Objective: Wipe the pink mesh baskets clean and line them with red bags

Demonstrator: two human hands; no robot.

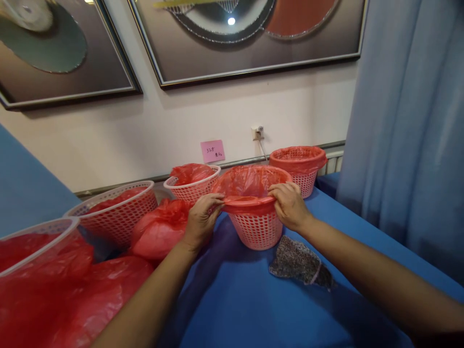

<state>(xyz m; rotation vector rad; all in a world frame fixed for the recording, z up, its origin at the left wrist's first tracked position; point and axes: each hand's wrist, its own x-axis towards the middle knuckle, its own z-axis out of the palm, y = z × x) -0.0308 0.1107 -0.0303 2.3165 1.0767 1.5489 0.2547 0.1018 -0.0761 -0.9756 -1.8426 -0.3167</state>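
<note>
A small pink mesh basket (255, 231) stands on the blue table (253, 299), lined with a red plastic bag (246, 182) whose edge is folded over the rim. My left hand (201, 218) pinches the bag's folded edge at the basket's left rim. On the right rim my right hand (288, 205) grips the same red edge with curled fingers. Both hands are closed on the bag.
A lined basket (299, 166) sits behind to the right, another basket (191, 187) with a loose red bag behind left, and bigger baskets (119, 212) farther left among crumpled red bags (159, 232). A grey speckled cloth (299, 262) lies near my right wrist. A blue curtain (409, 121) hangs at right.
</note>
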